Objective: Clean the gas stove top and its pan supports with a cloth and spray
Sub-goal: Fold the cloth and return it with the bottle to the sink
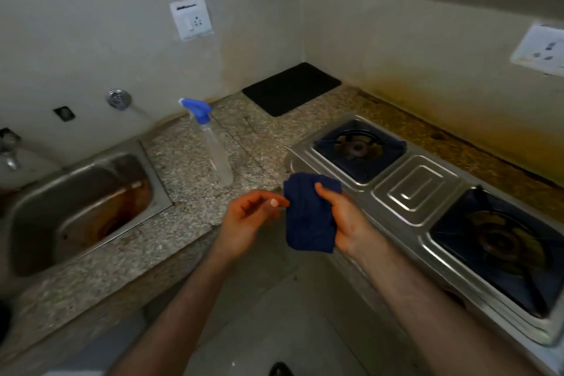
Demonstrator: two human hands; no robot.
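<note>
Cloth (308, 214), dark blue and crumpled, gripped by right hand (345, 220) fingers; left hand (247, 220) fingers pinch its edge.

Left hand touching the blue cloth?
Touching. The head view shows the left hand's fingertips pinching the blue cloth's left edge; the right hand grips its other side.

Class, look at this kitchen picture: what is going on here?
A person stands at a granite counter, holding a dark blue cloth in the right hand while the left hand pinches its edge. A spray bottle stands on the counter between the sink and the two-burner gas stove. Nothing touches the stove yet.
</note>
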